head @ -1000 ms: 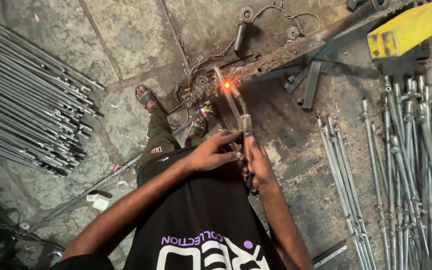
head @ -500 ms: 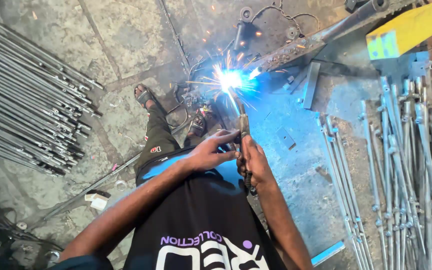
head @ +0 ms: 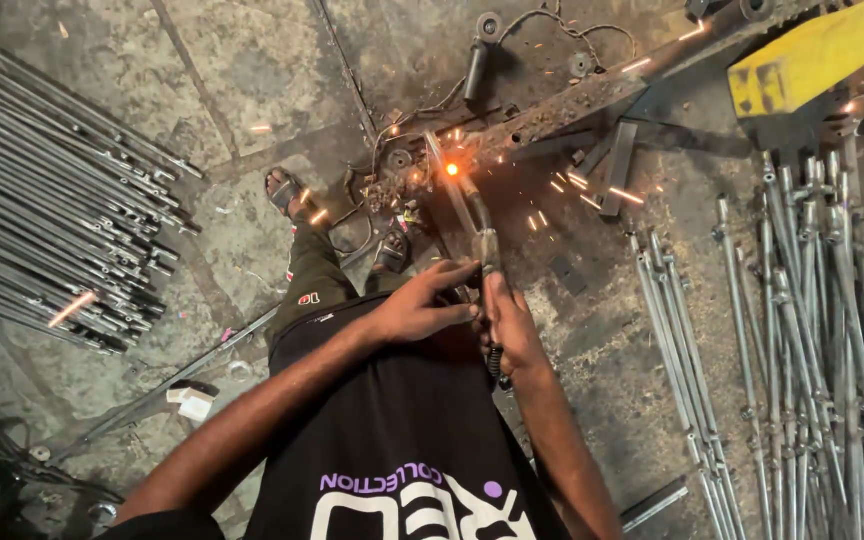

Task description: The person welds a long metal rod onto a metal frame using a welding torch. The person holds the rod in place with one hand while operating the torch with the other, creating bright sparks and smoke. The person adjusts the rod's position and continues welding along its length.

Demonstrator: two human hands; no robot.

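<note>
My right hand (head: pixel 513 325) grips the handle of a welding electrode holder (head: pixel 489 250) that points away from me. Its rod (head: pixel 467 205) reaches up to a glowing orange spot (head: pixel 452 170) on a thin metal rod (head: pixel 442 160) lying on the floor. Orange sparks fly to the right of the spot. My left hand (head: pixel 422 305) closes on the same holder from the left, fingertips against it. I squat in a black shirt, with my sandalled feet (head: pixel 285 190) on the stone floor below the weld.
A stack of long steel rods (head: pixel 42 240) lies at left and another pile (head: pixel 802 330) at right. A rusty steel bar (head: pixel 592 95) runs diagonally behind the weld, by a yellow plate (head: pixel 802 60). Cables and small metal parts (head: pixel 482 50) lie at top.
The bright blue-white arc of half a second ago has gone out, leaving an orange glow and flying sparks. Both hands stay on the holder.
</note>
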